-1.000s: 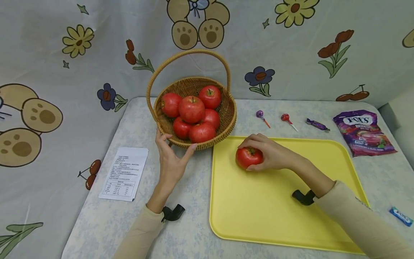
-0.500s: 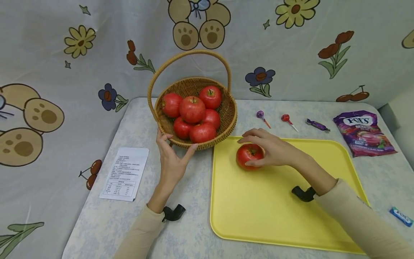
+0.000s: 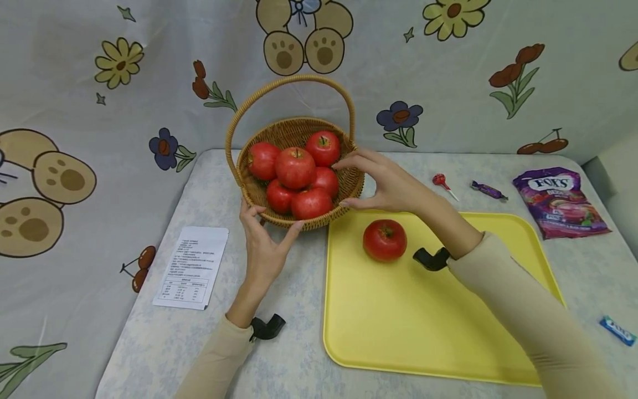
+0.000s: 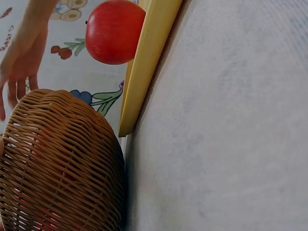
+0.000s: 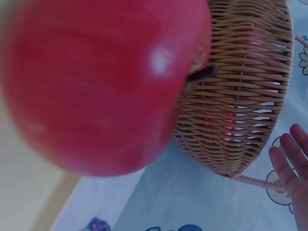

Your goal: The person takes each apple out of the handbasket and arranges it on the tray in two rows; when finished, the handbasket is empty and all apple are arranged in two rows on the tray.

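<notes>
A wicker basket [image 3: 356, 191] with an arched handle holds several red apples [image 3: 295, 168]. My left hand [image 3: 264, 257] holds its near left side, thumb and fingers at the rim. Over the basket's right rim, my right hand [image 3: 386, 180] has its fingers spread, with fingertips close to the apples on that side and nothing gripped. In the right wrist view, that hand [image 5: 294, 166] shows with fingers extended past the basket's wall [image 5: 240, 96]. One more red apple [image 3: 385, 240] rests upright on the yellow tray [image 3: 428, 321], below the right wrist.
A red lollipop [image 3: 440, 180], a purple wrapped candy [image 3: 488, 190] and a purple candy bag [image 3: 560, 202] lie behind the tray. To its right is a blue wrapped candy [image 3: 617, 331]. A white printed packet [image 3: 191, 267] lies at the left. Patterned cloth hangs behind.
My right hand has let go of the apple on the tray and moved left and away from me to the basket. The left hand stays at the basket.
</notes>
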{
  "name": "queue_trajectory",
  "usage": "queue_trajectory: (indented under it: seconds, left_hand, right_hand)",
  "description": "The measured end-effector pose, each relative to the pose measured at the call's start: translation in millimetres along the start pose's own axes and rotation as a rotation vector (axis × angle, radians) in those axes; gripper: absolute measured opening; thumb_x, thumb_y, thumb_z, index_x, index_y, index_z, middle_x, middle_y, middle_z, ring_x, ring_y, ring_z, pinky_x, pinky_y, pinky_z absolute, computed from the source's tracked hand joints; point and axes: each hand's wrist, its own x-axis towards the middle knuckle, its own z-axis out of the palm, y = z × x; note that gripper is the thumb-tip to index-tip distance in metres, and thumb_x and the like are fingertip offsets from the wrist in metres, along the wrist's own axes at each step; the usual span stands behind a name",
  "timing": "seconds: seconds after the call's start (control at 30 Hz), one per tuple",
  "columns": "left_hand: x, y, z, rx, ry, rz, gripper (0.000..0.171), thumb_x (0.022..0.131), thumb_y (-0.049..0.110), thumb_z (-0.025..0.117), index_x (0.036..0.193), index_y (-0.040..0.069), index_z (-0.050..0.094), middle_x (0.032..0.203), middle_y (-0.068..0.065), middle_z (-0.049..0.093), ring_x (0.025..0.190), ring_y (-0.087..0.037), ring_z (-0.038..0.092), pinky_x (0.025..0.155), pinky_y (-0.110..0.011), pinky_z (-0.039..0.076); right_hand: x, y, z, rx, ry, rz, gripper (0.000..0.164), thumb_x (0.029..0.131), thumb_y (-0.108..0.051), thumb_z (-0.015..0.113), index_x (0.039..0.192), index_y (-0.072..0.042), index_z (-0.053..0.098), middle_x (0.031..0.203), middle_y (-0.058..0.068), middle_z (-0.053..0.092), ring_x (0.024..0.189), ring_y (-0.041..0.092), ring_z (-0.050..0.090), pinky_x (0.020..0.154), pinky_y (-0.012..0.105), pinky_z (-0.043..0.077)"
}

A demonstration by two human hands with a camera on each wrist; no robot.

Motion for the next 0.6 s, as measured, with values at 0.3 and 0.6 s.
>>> queue_trajectory:
  seconds: [0.3, 0.6]
  left_hand:
    - [-0.1, -0.2, -1.0, -0.005, -0.006, 0.007, 0.068, 0.082, 0.036, 0.079, 0.116, 0.003, 0.030, 0.164, -0.009, -0.002, 0.151, -0.023, 0.006, 0.110, -0.055, 0.034]
    - [-0.1, 21.8, -3.7, -0.038, -0.018, 0.006, 0.064, 0.082, 0.016, 0.080, 0.116, -0.008, 0.031, 0.161, -0.025, 0.000, 0.150, -0.040, 0.006, 0.111, -0.060, 0.030]
  right_hand:
    - [51, 20, 17, 0.039, -0.110, 0.138, 0.075, 0.077, -0.040, 0.083, 0.139, -0.016, 0.050, 0.133, 0.011, 0.048, 0.106, 0.024, 0.050, 0.089, 0.042, 0.047]
    - [79, 28, 33, 0.051, -0.207, 0.194, 0.081, 0.077, -0.048, 0.080, 0.145, -0.022, 0.043, 0.138, 0.008, 0.041, 0.125, 0.022, 0.044, 0.106, 0.046, 0.040]
